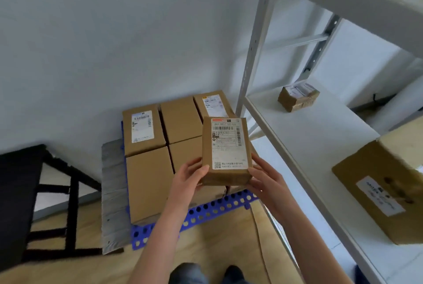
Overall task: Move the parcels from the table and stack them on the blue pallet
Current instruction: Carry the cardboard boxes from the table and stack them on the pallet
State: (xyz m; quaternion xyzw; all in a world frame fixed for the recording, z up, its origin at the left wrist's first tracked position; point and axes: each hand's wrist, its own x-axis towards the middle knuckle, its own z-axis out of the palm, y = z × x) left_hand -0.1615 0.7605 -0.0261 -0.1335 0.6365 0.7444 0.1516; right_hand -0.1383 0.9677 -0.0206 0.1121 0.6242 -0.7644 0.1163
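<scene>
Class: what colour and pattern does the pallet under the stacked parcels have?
Blue, perforated with rows of round holes. The pallet shows only in the head view.

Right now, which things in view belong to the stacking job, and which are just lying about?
Job:
held parcel
left hand
right hand
blue pallet
stacked parcels

Lying about:
grey shelving rack
small box on shelf
black frame

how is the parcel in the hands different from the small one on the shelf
The held parcel is up off any surface, gripped by the left hand and right hand above the blue pallet; the shelf parcel rests on the white shelf, untouched. The held parcel looks longer and smooth; the shelf parcel looks squatter and crumpled. Both are brown cardboard with white labels on top.
</scene>
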